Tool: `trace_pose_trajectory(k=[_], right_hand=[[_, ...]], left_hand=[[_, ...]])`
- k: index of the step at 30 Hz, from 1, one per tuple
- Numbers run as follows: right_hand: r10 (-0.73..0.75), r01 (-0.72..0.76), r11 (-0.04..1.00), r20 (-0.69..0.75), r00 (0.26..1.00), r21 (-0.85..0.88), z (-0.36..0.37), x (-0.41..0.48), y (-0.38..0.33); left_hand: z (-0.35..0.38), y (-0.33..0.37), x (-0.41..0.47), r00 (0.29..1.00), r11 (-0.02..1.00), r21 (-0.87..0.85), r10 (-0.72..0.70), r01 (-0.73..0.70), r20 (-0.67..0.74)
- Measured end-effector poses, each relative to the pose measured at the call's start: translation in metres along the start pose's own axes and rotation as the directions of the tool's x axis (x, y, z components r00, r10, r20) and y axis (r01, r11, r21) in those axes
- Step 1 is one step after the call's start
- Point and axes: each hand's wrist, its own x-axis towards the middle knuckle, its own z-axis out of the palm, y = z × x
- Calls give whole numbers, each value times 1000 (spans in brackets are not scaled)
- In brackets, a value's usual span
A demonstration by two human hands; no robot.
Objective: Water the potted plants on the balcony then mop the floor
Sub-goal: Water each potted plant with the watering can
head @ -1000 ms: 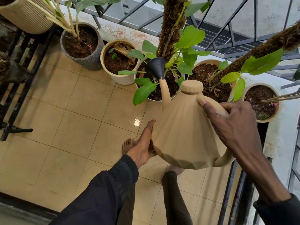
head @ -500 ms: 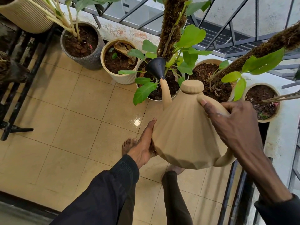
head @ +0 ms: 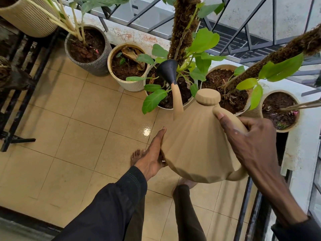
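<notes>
A single wide-angle view is taken from head height and is tilted steeply down onto the tiled floor [head: 78, 119]. The railing [head: 248, 37] and the row of pots [head: 130, 86] are faced at the top, and the watering can [head: 196, 141] is seen close under the lens.

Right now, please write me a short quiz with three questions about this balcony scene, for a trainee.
1. True or false: the right hand grips the handle of the watering can.
2. The black spout head of the can is above which? A) the grey pot B) the white pot with the mossy pole C) the bare floor tiles
3. Which hand lies flat against the side of the can?

Key: 1 true. 2 B. 3 the left hand.
</notes>
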Motion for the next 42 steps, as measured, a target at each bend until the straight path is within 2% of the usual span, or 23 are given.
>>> trace_pose_trajectory(k=[8, 14, 22, 28, 37, 42], right_hand=[[-7, 8, 1000, -40, 999, 23, 6, -9, 18], [6, 3, 994, -77, 997, 113, 10, -17, 16], [-11, 23, 995, -119, 993, 99, 22, -24, 22], [30, -11, 990, -135, 990, 137, 32, -26, 14], [87, -55, 989, -233, 969, 139, 47, -45, 6], [137, -68, 969, -287, 948, 238, 56, -61, 6]], left_hand=[[-5, 3, 5, 999, 999, -12, 37, -37, 7], [-9, 7, 8, 998, 998, -11, 70, -69, 9], [-19, 20, 7, 992, 993, 1, 117, -117, 53], [-32, 29, 6, 990, 993, 6, 117, -118, 81], [-41, 51, -12, 990, 976, 170, 127, -135, 56], [-43, 61, -22, 987, 948, 274, 145, -159, 70]])
